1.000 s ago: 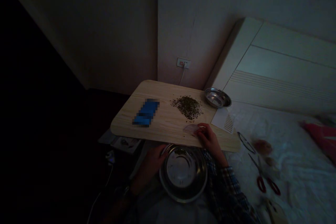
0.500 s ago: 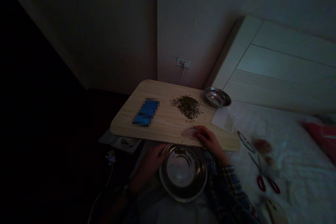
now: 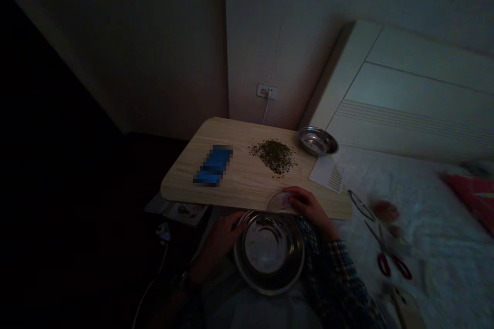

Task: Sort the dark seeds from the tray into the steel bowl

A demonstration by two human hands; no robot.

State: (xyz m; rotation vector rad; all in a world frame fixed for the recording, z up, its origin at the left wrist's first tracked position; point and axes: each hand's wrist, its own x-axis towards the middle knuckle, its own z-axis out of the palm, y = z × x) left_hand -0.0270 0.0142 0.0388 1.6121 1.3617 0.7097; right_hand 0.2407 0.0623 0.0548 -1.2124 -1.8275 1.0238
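Note:
The room is dim. My left hand [image 3: 222,239] grips the left rim of a large steel bowl [image 3: 269,251] that sits in my lap below the table edge. My right hand [image 3: 309,205], in a plaid sleeve, rests at the near edge of the light wooden table [image 3: 247,177]. Its fingers are closed on a small pale, translucent piece [image 3: 278,200], held just above the bowl's far rim. A pile of small dark grains [image 3: 275,155] lies on the table behind it.
A small steel dish [image 3: 317,141] stands at the table's far right corner, a white card [image 3: 328,174] beside it. A blue blurred item [image 3: 213,165] lies at left. On the bed to the right lie red-handled scissors [image 3: 386,257] and glasses [image 3: 358,204].
My right hand has drawn the pale piece back toward me, from the table surface to its near edge over the bowl. My left hand has stayed on the bowl's rim.

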